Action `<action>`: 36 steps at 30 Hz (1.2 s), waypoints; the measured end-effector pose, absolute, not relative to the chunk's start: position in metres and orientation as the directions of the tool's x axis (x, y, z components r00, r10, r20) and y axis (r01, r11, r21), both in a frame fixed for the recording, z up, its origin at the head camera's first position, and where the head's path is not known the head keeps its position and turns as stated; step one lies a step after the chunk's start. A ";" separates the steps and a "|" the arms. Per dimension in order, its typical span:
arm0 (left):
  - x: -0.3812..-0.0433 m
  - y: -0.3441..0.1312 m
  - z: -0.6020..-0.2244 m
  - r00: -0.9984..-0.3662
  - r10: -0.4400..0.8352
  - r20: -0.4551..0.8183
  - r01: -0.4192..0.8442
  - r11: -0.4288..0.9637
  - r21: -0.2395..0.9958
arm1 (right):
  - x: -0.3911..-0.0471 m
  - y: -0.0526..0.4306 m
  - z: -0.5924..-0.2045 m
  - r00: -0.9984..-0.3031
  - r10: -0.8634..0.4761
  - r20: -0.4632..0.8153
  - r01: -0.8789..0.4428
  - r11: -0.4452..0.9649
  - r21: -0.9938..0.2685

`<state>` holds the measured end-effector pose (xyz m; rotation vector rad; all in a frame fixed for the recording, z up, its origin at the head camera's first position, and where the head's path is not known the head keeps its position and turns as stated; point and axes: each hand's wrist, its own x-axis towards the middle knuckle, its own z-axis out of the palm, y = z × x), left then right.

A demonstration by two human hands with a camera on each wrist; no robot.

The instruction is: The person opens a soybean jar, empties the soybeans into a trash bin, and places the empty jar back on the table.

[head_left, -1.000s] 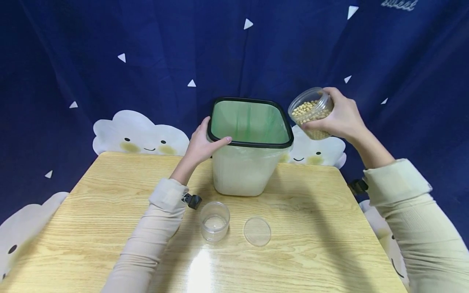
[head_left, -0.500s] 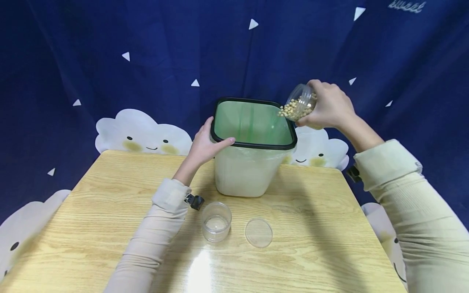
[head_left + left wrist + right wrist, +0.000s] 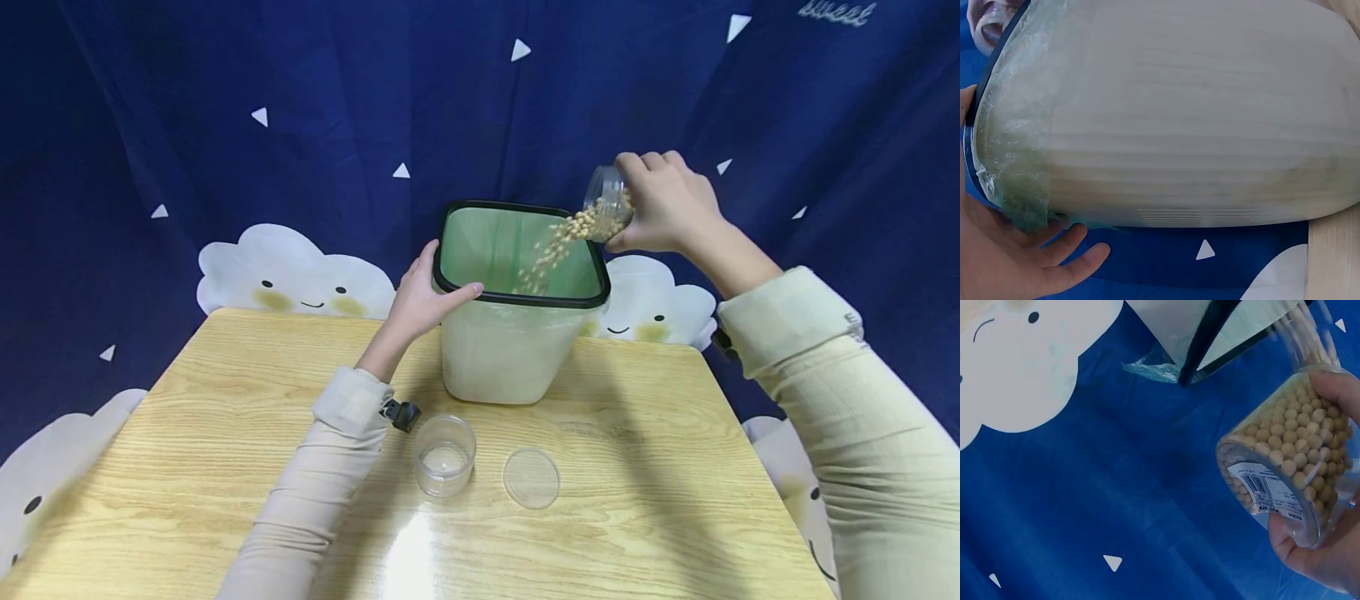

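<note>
My right hand (image 3: 670, 204) grips a clear plastic jar (image 3: 604, 190), tilted over the right rim of a trash bin (image 3: 495, 358). Soybeans (image 3: 553, 252) stream from its mouth into the bin. Many soybeans (image 3: 1300, 434) are still inside the jar in the right wrist view, where a barcode label (image 3: 1266, 487) shows on its base. The bin is whitish with a black rim and a green bag lining it. My left hand (image 3: 420, 300) holds the bin's left rim, thumb over the top edge and fingers along the outer side. The bin's bottom is hidden from the head view.
A second clear jar (image 3: 444, 458) stands upright on the wooden table (image 3: 225, 433), in front of the bin. A round clear lid (image 3: 531, 477) lies flat to its right. Behind the table hangs a dark blue curtain (image 3: 322, 108) with clouds and triangles.
My right hand has moved left and tipped the jar further over the bin. Soybeans that lay in the jar now pour out in a stream. My left hand stays on the rim.
</note>
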<state>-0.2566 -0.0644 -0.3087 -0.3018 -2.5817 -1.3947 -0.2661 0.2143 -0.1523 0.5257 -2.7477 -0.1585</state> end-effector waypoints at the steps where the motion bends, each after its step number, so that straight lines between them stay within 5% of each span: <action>1: -0.256 -0.064 -0.309 -0.961 0.087 0.263 0.268 0.535 0.801 | -0.266 0.214 -0.151 -0.874 -0.379 0.304 -0.340 0.924 0.176; 36: -0.255 -0.064 -0.309 -0.963 0.088 0.255 0.262 0.533 0.805 | -0.263 0.209 -0.139 -0.846 -0.452 0.283 -0.379 0.883 0.277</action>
